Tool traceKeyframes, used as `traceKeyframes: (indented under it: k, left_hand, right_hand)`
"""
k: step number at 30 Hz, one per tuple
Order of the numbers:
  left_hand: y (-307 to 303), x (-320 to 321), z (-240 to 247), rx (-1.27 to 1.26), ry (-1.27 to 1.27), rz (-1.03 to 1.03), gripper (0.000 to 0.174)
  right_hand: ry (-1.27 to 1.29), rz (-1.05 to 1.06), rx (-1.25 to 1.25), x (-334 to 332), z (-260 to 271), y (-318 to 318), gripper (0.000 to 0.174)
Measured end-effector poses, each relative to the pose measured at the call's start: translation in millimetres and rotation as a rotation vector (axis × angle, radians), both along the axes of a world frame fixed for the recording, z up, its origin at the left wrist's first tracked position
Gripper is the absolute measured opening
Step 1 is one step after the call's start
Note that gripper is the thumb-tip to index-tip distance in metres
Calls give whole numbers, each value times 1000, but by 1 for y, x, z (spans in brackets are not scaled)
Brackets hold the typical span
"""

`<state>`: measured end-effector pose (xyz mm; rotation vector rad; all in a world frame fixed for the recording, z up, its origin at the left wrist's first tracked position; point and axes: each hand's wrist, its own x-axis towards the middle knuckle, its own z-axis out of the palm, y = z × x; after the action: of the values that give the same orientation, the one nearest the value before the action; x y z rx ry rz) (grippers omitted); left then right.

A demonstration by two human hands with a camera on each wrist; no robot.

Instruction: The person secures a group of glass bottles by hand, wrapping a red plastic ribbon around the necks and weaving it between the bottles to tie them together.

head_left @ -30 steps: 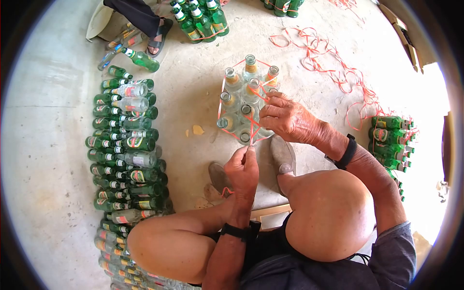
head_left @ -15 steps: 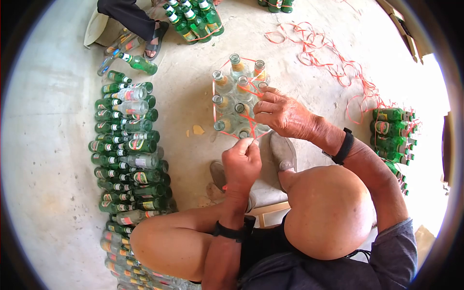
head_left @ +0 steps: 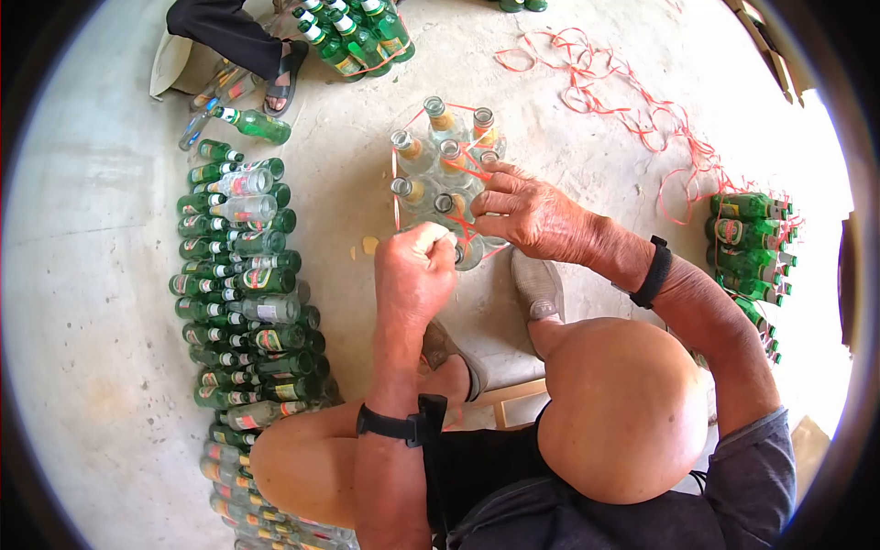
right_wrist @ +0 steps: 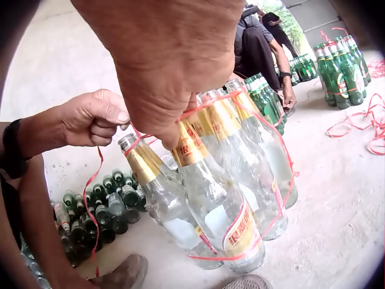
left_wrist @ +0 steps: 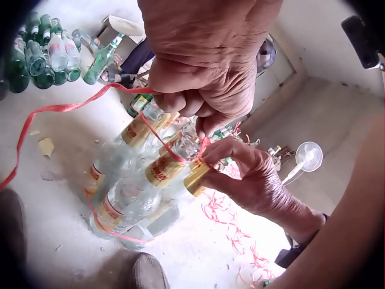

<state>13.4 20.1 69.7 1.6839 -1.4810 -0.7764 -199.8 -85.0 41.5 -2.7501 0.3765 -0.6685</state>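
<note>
A bundle of clear glass bottles (right_wrist: 222, 198) with gold neck labels stands upright on the floor, with red plastic strap (right_wrist: 234, 257) around its lower part and around the necks. My left hand (head_left: 412, 275), fingers curled, grips the strap at the near left of the bundle. From that fist a loose tail of strap (left_wrist: 60, 109) trails away in the left wrist view. My right hand (head_left: 536, 218) pinches the strap among the necks on the right side. In the right wrist view its palm hides several bottle mouths, and the strap runs tight between both hands.
Green and clear bottles (head_left: 257, 280) lie stacked in a long row at the left. Strapped green bottles stand at the back (head_left: 353, 41), and more lie at the right (head_left: 742, 234). Loose red strap (head_left: 596, 78) tangles on the floor. Another person's sandalled foot (head_left: 282, 87) shows far left.
My left hand has moved left from the bundle's near edge, drawing the strap with it, its fist turning. My right hand has kept its place at the necks.
</note>
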Motion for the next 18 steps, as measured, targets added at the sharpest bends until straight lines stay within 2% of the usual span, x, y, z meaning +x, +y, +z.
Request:
traceKeyframes:
  k: [12,18]
  left_hand:
    - [-9,11,-28,-60,-268,47,8]
    - [-7,12,-31,-29,-312,73,8]
  right_hand:
    - [-1,-11,40,-1,-2,2,37]
    - [10,-29,21,1,1,1,38]
